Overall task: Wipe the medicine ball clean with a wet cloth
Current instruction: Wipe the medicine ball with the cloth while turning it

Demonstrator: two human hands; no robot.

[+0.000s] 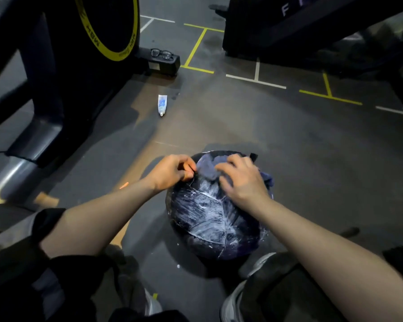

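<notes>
The ball, smeared with white streaks, sits on the floor under both hands. The right hand presses the cloth on its top, fingers curled into it. The left hand, just beside, pinches the cloth's edge.

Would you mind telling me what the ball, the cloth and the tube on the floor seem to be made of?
Ball: probably leather or vinyl, dark with stitched seams, smeared with white streaks. Cloth: soft grey-blue fabric, rumpled, perhaps terry. Tube: likely glossy white plastic with blue print.
</notes>
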